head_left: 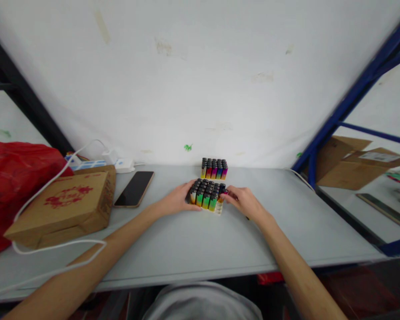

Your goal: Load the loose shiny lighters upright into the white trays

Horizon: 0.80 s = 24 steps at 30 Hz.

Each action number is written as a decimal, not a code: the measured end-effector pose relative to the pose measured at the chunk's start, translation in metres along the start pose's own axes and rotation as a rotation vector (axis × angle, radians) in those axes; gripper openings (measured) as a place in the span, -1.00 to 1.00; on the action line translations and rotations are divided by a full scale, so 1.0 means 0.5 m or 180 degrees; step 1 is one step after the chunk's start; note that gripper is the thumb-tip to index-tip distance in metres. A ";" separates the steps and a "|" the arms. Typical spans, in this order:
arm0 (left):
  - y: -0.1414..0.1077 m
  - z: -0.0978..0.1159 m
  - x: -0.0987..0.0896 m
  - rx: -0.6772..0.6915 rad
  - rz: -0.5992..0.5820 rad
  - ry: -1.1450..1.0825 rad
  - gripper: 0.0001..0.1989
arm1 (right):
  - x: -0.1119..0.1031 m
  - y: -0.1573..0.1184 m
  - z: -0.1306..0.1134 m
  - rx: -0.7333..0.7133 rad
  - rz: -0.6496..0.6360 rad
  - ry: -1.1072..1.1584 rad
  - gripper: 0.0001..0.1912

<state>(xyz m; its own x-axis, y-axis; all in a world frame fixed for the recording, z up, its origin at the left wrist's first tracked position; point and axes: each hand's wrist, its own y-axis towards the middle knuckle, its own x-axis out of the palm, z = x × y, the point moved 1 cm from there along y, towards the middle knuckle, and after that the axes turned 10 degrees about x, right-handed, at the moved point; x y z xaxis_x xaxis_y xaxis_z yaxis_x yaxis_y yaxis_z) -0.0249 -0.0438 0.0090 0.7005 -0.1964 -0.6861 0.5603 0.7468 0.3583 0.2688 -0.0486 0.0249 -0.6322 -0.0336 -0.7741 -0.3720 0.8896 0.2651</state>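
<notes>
Several colourful lighters with black tops stand upright in rows in a pale tray. My left hand grips the tray's left side, thumb along the front and fingers toward the back. At the right side of the tray, my right hand pinches a single lighter with a dark top. Its fingertips partly hide that lighter. Bare sockets show at the tray's front right corner. Behind it stands a second block of lighters, upright in rows and close to the wall.
A phone lies left of my left hand. Farther left are a cardboard box, a red plastic bag, a power strip and a loose white cable. A blue rack post rises at the right, beyond the grey table.
</notes>
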 end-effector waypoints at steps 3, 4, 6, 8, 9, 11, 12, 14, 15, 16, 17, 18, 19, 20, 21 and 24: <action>0.000 0.000 0.000 -0.0004 -0.0014 -0.0010 0.05 | 0.000 0.004 -0.001 0.0012 0.0027 -0.0244 -0.42; 0.000 0.000 -0.001 0.0003 -0.0027 -0.0011 0.05 | -0.007 0.004 -0.002 -0.0009 0.0011 -0.0215 -0.40; -0.001 0.000 -0.002 0.0022 -0.0042 -0.0020 0.02 | -0.036 -0.001 -0.001 -0.0006 0.0060 -0.0004 -0.39; -0.001 0.001 -0.002 0.0035 -0.0047 -0.0026 0.01 | -0.080 -0.011 0.006 0.0098 0.0259 0.0217 -0.39; -0.002 0.001 -0.002 0.0033 -0.0042 -0.0018 0.02 | -0.103 -0.019 0.013 0.0183 0.0344 0.0254 -0.41; -0.002 0.001 -0.001 0.0016 -0.0005 0.0009 0.04 | -0.144 -0.041 0.031 0.0252 0.0186 0.0193 -0.55; -0.002 0.002 -0.001 0.0003 0.0008 0.0017 0.04 | -0.158 -0.054 0.043 0.0290 -0.0020 0.0169 -0.60; -0.001 0.003 0.000 -0.0017 0.0016 0.0012 0.04 | -0.175 -0.086 0.069 0.0374 -0.0311 0.0156 -0.62; -0.001 0.003 0.000 -0.0018 0.0011 0.0002 0.03 | -0.177 -0.102 0.081 0.0395 -0.0400 0.0138 -0.61; 0.000 0.004 0.000 -0.0010 0.0005 -0.0005 0.02 | -0.177 -0.118 0.093 0.0411 -0.0441 0.0111 -0.60; 0.000 0.005 0.000 0.0003 0.0000 -0.0010 0.02 | -0.173 -0.132 0.102 0.0416 -0.0473 0.0073 -0.62; 0.000 0.005 -0.001 0.0019 -0.0004 -0.0013 0.01 | -0.168 -0.143 0.110 0.0416 -0.0454 0.0020 -0.66; 0.000 0.005 -0.001 0.0030 -0.0005 -0.0015 0.01 | -0.162 -0.152 0.116 0.0413 -0.0405 -0.0036 -0.71; 0.000 0.005 -0.001 0.0034 -0.0009 -0.0019 0.01 | -0.156 -0.157 0.120 0.0414 -0.0348 -0.0074 -0.73; 0.000 0.006 -0.001 0.0030 -0.0013 -0.0021 0.02 | -0.150 -0.158 0.123 0.0425 -0.0276 -0.0079 -0.74; -0.001 0.006 -0.001 0.0007 -0.0001 -0.0016 0.04 | -0.136 -0.139 0.122 0.0500 -0.0068 0.0129 -0.72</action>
<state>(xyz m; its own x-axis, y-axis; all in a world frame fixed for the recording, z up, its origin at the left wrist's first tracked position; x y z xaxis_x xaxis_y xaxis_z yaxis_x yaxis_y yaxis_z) -0.0241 -0.0460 0.0114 0.7026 -0.1996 -0.6830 0.5614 0.7453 0.3597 0.3792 -0.0803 0.0240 -0.6532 -0.0688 -0.7540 -0.2769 0.9486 0.1533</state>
